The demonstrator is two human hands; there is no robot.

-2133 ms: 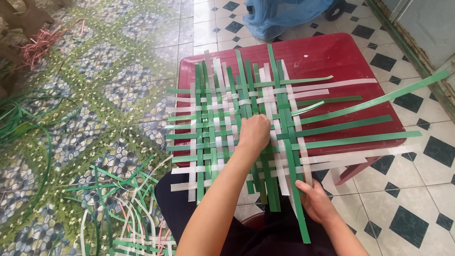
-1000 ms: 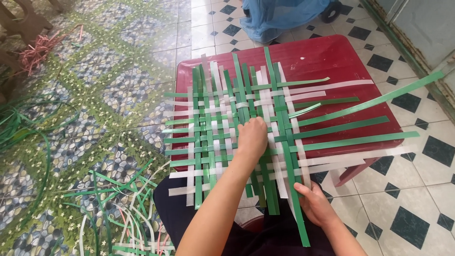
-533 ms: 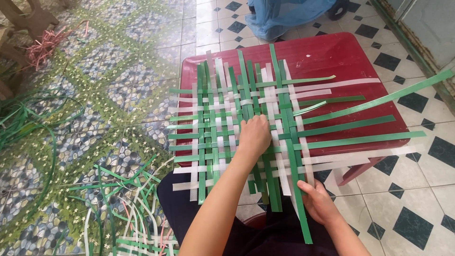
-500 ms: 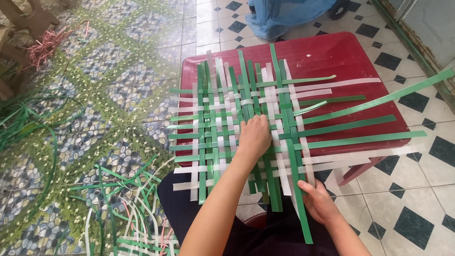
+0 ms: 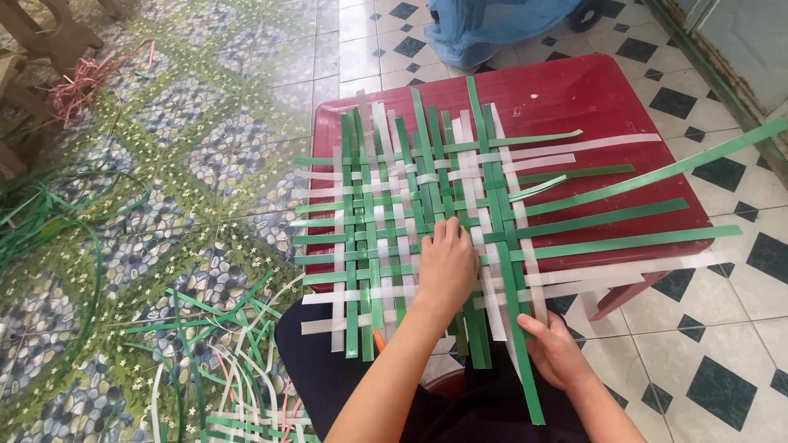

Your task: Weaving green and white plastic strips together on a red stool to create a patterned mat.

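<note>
One woven mat (image 5: 410,221) of green and white strips lay on one red table (image 5: 574,98) in the middle of the frame, its near edge hanging over the table toward the person's lap. The strips were too many and too overlapped to count surely; on the right, about five green and three white ends ran out loose past the weave, one long green strip (image 5: 698,160) reaching the right edge of the frame.

The left hand (image 5: 447,267) lay palm down on the centre of the mat, fingers stretched flat and close together, pressing the weave and gripping nothing. The right hand (image 5: 558,353), at the lower right, had its fingers curled around one upright green strip (image 5: 517,312) near the strip's lower end, thumb against it.

One loose heap of green and white strips (image 5: 213,361) lay on the patterned floor at the lower left. One pink bundle (image 5: 78,86) sat at the upper left. One blue sheet (image 5: 492,25) lay at the top, behind the table.
</note>
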